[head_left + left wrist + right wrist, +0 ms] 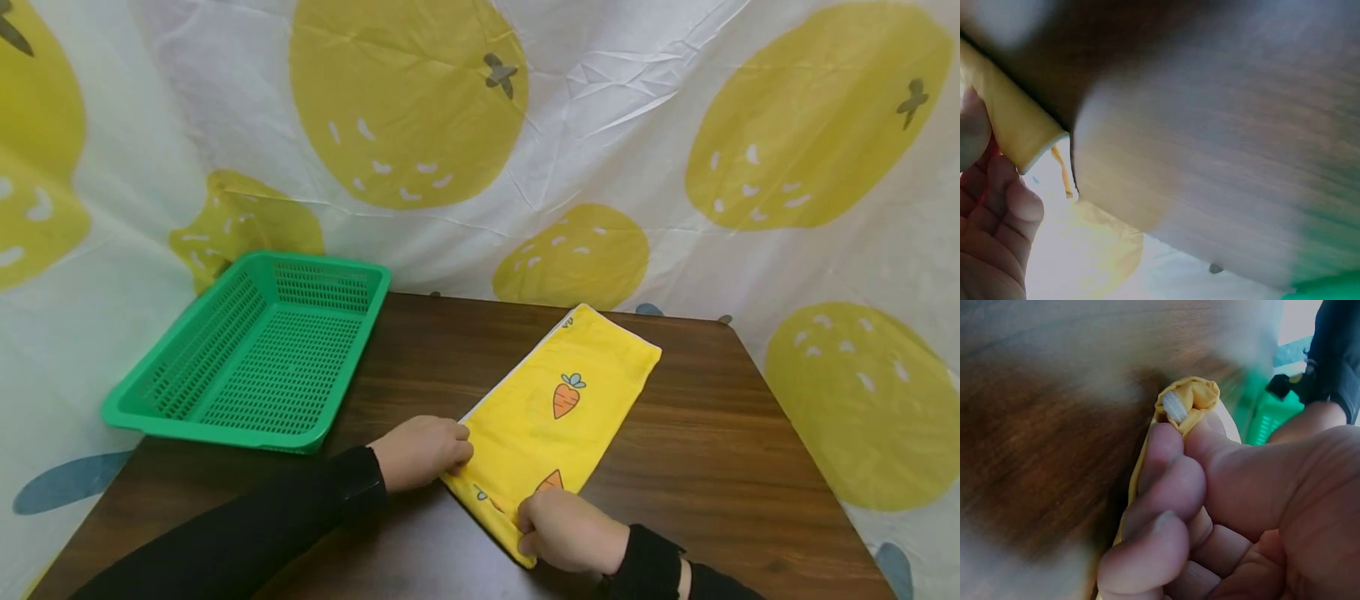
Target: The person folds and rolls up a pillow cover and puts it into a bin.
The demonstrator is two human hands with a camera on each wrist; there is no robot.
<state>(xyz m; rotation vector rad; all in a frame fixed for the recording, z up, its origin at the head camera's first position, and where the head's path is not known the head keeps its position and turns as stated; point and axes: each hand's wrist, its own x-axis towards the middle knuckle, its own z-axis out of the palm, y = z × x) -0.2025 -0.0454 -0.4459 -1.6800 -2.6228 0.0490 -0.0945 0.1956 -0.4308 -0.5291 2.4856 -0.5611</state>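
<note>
A yellow cloth [536, 417] printed with orange carrots lies slantwise on the table as a long folded strip, with a pale edge along its left side. Its near end is turned over into a roll [1204, 394], seen end-on in the right wrist view with a whitish bit inside. At the roll's left end, my left hand [422, 452] pinches the cloth between thumb and fingers. My right hand [573, 532] grips the roll's right end, thumb against curled fingers. In the left wrist view the rolled edge [1022, 112] runs past the left thumb.
On the left of the dark wooden table [697, 467] stands a green plastic basket [217, 435] with slotted walls. Behind and on both sides hangs a white curtain [450, 250] with large yellow fruit prints.
</note>
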